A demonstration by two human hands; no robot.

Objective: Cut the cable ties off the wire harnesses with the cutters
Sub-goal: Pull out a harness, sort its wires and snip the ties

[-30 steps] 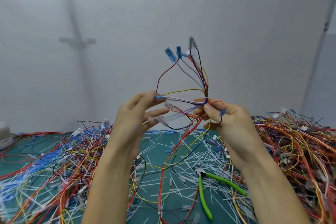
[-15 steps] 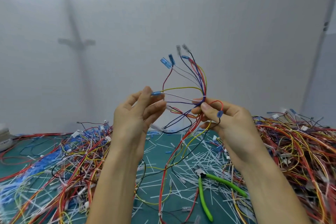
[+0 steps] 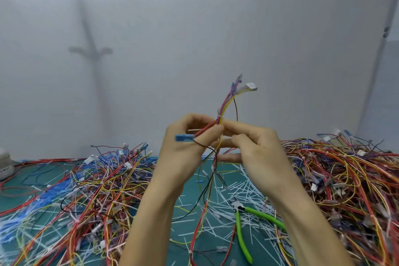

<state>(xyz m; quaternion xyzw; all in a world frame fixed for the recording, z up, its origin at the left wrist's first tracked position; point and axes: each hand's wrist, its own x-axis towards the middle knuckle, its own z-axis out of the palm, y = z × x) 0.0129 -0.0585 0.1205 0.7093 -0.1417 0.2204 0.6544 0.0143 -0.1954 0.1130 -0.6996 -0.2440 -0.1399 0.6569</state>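
**Task in mid-course.** One green table point(image 3: 190, 188) carries the work. Two heaps of loose coloured wires lie on it, the left heap point(image 3: 86, 190) and the right heap point(image 3: 345, 179); which of them is finished work cannot be told.

Two hands are raised together above the middle of the table and touch each other. The left hand point(image 3: 185, 149) curls its fingers round the red wires of one harness point(image 3: 225, 103). The right hand point(image 3: 259, 147) pinches the same bundle between thumb and forefinger. The harness stands up between them, its tail hanging to the table.

One pair of cutters point(image 3: 243, 224), green-handled, lies untouched on the table, near and right of centre, apart from both hands. Cut ties point(image 3: 239, 190), white strips too many to count, litter the middle of the table, so much cutting is judged done.

One white cable tie point(image 3: 219, 117) binds the held harness just above the fingers and is not yet cut. One blue plug point(image 3: 183, 137) and one white plug point(image 3: 251, 86) show at its ends.
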